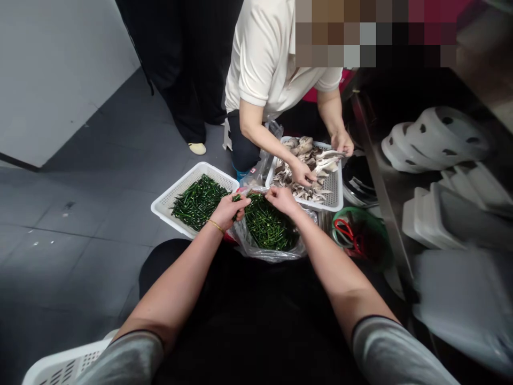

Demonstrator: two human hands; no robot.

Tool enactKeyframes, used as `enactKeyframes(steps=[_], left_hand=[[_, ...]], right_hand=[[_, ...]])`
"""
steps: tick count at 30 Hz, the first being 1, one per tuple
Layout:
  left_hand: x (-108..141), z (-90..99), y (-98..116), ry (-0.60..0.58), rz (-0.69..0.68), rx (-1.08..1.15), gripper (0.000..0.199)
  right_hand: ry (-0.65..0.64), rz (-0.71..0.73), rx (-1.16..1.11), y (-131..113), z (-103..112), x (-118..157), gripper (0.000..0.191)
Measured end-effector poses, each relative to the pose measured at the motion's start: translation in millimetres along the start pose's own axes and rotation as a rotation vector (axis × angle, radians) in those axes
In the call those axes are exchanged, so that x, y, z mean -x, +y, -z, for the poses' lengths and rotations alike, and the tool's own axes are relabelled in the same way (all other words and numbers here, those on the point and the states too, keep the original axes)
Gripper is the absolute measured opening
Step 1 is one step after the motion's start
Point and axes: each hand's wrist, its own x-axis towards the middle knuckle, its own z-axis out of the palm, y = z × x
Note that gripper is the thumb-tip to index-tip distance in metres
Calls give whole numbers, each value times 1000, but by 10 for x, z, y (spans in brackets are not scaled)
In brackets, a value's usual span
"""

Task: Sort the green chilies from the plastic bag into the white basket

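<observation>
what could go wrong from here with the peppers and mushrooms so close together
The clear bag has soft sides, so it might sag and spill green peppers. The right hand is close to the other person's hand, so they could bump. The mushroom basket is open right beside the bag, so stray peppers could drop among the mushrooms.

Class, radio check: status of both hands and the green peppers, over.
Left hand over bagged green peppers, holding a few. Right hand pinched at clear bag, hold unclear. Co-worker's hand close beyond, over mushrooms.
</observation>
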Motion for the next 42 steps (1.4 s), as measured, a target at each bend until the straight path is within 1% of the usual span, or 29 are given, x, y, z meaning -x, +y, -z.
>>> enactKeyframes(steps=[2, 4, 8, 10, 12, 14, 16, 17, 19, 20, 21, 23, 25, 26, 27, 28, 30, 31, 32, 33, 34, 36, 38, 39, 40, 42], left_hand=[[-5, -40, -27, 50, -18, -63, 38], [-6, -72, -32, 79, -53, -54, 40], [11, -75, -8, 90, -107, -11, 42], [15, -48, 0, 101, -119, 3, 43], [6, -17, -6, 120, -129, 12, 43], [-14, 0, -27, 138, -125, -18, 41], [-37, -9, -58, 136, -110, -130, 37], [-46, -22, -73, 112, -103, -207, 35], [-51, -57, -92, 26, -97, -345, 33], [-46, -73, -93, -20, -97, -387, 33], [-37, -85, -89, -59, -95, -411, 32], [-10, -93, -69, -128, -72, -429, 31], [18, -84, -47, -231, -24, -433, 30], [29, -76, -40, -286, 5, -421, 30], [35, -67, -36, -327, 34, -394, 30], [37, -58, -33, -349, 62, -353, 30], [31, -40, -25, -345, 108, -243, 29], [25, -30, -15, -335, 117, -178, 28], [20, -20, 1, -328, 111, -108, 28], [16, -9, 23, -324, 89, -37, 28], [16, 1, 48, -317, 51, 30, 27], [27, 20, 102, -295, -37, 118, 26], [46, 32, 142, -264, -92, 138, 29], [53, 35, 151, -245, -97, 130, 31], [56, 36, 150, -222, -87, 117, 33], [46, 31, 120, -152, -54, 64, 36]], right_hand=[[14, 4, -42, 14, 101, 64, 20], [-3, -63, -13, -35, 88, 71, 22], [-83, -235, 135, -214, -180, -64, 28], [-138, -261, 167, -253, -282, -125, 25], [-149, -241, 96, -231, -293, -126, 17], [-124, -242, -107, -181, -219, -58, 14], [-111, -289, -429, -162, -99, 60, 17], [-130, -306, -611, -175, -38, 127, 17], [-211, -299, -930, -245, 66, 259, 18], [-261, -282, -1046, -292, 103, 318, 20], [-310, -262, -1129, -339, 131, 371, 23], [-388, -223, -1205, -412, 165, 453, 29], [-394, -161, -1169, -445, 179, 502, 35], [-361, -121, -1107, -447, 180, 513, 36], [-294, -84, -1016, -443, 178, 516, 37], [-193, -56, -901, -432, 171, 508, 37], [37, -44, -608, -402, 136, 461, 36], [115, -60, -444, -385, 104, 422, 34], [147, -86, -281, -368, 61, 374, 32], [129, -116, -130, -352, 7, 317, 31], [75, -151, -2, -338, -56, 255, 31], [-59, -218, 154, -308, -190, 126, 32], [-128, -270, 156, -268, -292, 18, 28], [-142, -290, 96, -242, -316, -17, 24], [-145, -314, -3, -213, -318, -34, 20], [-132, -367, -313, -163, -261, -9, 19]])
